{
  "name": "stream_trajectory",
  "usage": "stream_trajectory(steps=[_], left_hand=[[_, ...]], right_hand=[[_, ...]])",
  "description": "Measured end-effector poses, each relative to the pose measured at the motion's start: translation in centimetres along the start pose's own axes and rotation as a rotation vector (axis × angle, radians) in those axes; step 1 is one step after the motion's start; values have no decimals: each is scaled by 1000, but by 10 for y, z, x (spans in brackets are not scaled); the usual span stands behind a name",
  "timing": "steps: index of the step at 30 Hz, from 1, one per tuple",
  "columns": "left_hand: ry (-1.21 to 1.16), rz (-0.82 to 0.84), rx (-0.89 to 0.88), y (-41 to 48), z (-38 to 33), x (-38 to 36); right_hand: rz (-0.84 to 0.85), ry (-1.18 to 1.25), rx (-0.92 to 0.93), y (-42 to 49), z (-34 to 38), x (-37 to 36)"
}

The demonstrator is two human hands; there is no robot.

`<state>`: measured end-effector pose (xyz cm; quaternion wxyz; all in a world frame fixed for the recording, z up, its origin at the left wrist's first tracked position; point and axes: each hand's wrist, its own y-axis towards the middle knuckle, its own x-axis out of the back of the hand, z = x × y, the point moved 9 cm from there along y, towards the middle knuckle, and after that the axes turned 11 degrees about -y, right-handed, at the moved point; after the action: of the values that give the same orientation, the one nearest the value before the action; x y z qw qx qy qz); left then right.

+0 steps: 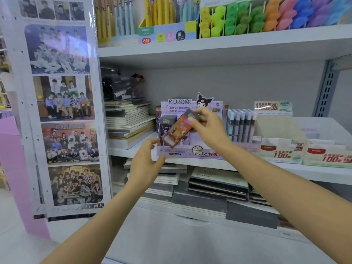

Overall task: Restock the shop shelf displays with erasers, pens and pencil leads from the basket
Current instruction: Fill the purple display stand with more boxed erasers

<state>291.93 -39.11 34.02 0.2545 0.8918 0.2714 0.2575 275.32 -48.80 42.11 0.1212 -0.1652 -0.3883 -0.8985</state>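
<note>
My right hand (206, 126) pinches the grey cap end of an orange pencil lead case (178, 130), holding it tilted over the purple Kuromi display box (190, 151) on the middle shelf. A dark purple lead case (166, 124) stands inside that box at its left. My left hand (147, 161) is just below and left of the orange case, fingers loosely curled near the box's front left corner; I cannot tell if it touches the case's lower end. The basket is out of view.
Pastel lead cases (241, 126) stand in a display right of the Kuromi box, then cream lead boxes (280, 149). Stacked notebooks (127, 119) lie to the left and on the shelf below (217, 183). Pens and coloured erasers (247, 18) fill the top shelf. A photo poster panel (64, 111) stands at the left.
</note>
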Motion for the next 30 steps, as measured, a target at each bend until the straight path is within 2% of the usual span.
stream_trajectory(steps=[3,6,15,21,26,30], left_hand=[[323,167,-90,1,6,-11],[464,290,-90,1,18,-22],[582,279,-160,0,25,-22],[579,275,-185,-1,25,-23],[582,266,-207,-1,26,-23],[595,261,-215,-1,29,-24]], right_hand=[[-100,35,5,6,-1,13],[-80,-7,18,10,-3,3],[118,-285,26,22,-4,-29],[260,-623,199,42,24,-51],[178,-583,227,38,28,-67],[-13,-510,399,17,33,-71]])
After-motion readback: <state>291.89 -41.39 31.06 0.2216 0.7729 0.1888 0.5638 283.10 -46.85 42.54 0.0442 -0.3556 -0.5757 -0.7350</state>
